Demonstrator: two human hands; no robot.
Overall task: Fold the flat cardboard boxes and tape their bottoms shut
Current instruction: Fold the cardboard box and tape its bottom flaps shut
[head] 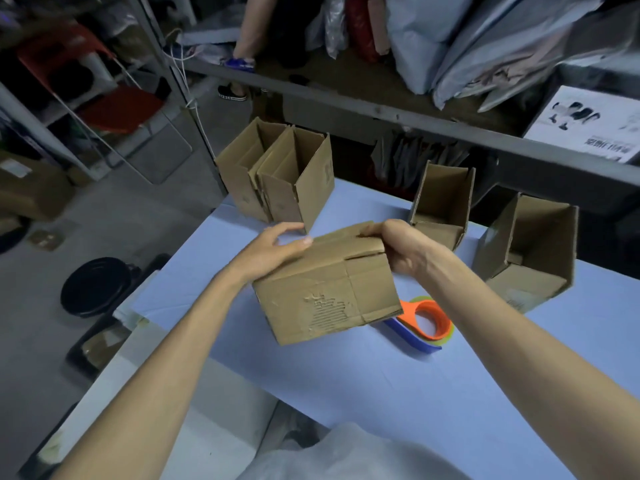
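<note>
Cardboard box [325, 285], flaps uppermost | left hand [273, 251] and right hand [405, 247] each clasp a flap end, likely closing the seam for taping | tape dispenser [422, 322] just beside, within reach

Single head-worn wide-angle view.
It faced forward and down, close above the blue table [381, 382] in the lower frame.

The cardboard box [325, 289] is matt brown corrugated board, creased, with a patch on its near face where the outer paper is torn off and the ribbed fluting shows rough. The table cover [381, 393] is smooth, matt pale blue cloth. The tape dispenser [426, 322] is glossy orange and blue plastic. The shelf frame [346, 102] looks like dull grey metal
</note>
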